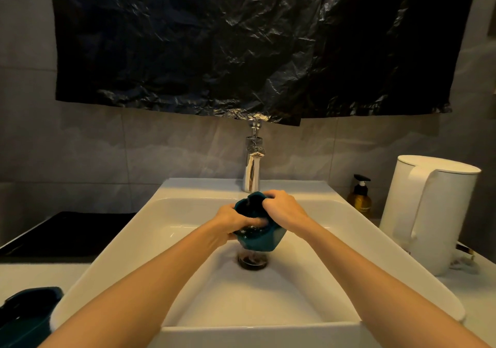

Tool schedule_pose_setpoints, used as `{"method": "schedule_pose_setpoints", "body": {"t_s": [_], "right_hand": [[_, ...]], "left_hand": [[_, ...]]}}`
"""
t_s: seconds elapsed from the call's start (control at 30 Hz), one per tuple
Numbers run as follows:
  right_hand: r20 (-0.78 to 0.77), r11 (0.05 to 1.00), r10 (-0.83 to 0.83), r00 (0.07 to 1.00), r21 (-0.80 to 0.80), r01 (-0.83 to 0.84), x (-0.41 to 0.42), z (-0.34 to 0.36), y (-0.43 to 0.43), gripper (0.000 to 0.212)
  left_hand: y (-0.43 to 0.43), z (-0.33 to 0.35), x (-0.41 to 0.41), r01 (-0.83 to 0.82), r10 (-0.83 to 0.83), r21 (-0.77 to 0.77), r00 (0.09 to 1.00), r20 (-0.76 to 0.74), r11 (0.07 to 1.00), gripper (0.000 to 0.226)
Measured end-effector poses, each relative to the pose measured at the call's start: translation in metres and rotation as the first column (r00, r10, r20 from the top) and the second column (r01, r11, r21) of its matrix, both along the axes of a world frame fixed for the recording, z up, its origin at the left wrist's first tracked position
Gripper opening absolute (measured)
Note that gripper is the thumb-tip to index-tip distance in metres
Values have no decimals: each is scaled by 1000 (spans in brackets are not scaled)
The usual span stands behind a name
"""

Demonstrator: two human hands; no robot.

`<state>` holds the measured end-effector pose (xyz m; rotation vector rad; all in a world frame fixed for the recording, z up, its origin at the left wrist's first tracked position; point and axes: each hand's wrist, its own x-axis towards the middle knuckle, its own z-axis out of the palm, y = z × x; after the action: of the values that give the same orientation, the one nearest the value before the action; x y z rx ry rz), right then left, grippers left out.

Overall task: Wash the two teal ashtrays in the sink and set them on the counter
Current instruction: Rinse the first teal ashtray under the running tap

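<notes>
Both hands are over the white sink (335,240). The first teal ashtray (259,241) is held tilted above the drain (252,260), just in front of the chrome faucet (252,170). Left hand (230,220): fingers curled round the ashtray's near left side, gripping it. Right hand (284,209): fingers closed over its upper rim, gripping it. The second teal ashtray (26,312) lies on the desk (32,272) left of the sink, well apart from the hands. An amber soap bottle (359,200) and a white kettle (429,213) stand to the right.
</notes>
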<state>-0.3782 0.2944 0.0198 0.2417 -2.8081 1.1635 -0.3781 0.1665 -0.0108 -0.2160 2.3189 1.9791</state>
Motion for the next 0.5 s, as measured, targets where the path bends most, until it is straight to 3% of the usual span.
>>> {"method": "schedule_pose_setpoints", "body": {"t_s": [0.13, 0.23, 0.3, 0.37, 0.47, 0.5], "right_hand": [[26, 999, 23, 999, -28, -22, 1, -4, -6, 32], [30, 999, -36, 999, -10, 36, 0, -5, -6, 25], [18, 994, -106, 994, 11, 106, 0, -3, -2, 25], [-43, 981, -175, 984, 80, 178, 1, -1, 4, 30], [-232, 951, -239, 943, 141, 276, 7, -1, 11, 31], [-298, 944, -250, 921, 136, 301, 7, -3, 13, 31]], "left_hand": [[2, 0, 0, -166, 161, -34, 981, -110, 986, 32], [-1, 3, 3, -117, 90, -167, 983, -160, 979, 23], [-3, 6, 3, 9, -36, -204, 991, -128, 979, 34], [-1, 8, 6, 91, -121, -261, 987, -103, 961, 39], [0, 12, 7, -71, 4, -329, 979, -202, 942, 18], [0, 15, 8, -119, 56, -283, 974, -219, 952, 12]]}}
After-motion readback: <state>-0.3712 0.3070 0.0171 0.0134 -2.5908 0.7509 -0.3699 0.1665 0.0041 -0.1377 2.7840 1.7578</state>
